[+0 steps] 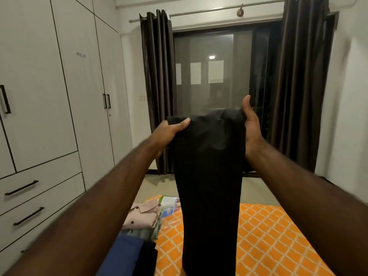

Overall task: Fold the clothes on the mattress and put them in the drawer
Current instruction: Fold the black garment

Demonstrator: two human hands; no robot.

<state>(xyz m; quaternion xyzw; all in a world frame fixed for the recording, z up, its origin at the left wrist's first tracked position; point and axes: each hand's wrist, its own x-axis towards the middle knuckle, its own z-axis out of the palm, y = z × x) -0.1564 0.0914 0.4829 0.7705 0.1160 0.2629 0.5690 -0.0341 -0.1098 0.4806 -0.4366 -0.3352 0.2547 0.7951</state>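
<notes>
Currently I hold the black garment (209, 186) up at twelve o'clock over the mattress (274, 236), left hand (169, 132) and right hand (252, 126) each clenched on its top edge. A folded pile (143, 216) lies at seven o'clock; the drawers (29, 196) at nine look closed, so I judge stowing is all ahead.

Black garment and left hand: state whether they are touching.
Touching. The head view shows the left hand gripping the top corner of the black garment, its thumb lying over the cloth.

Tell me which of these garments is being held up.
The black garment, gripped at its top by the left hand and right hand and hanging down. The pink shirt and blue garment lie folded at the left of the mattress.
</notes>
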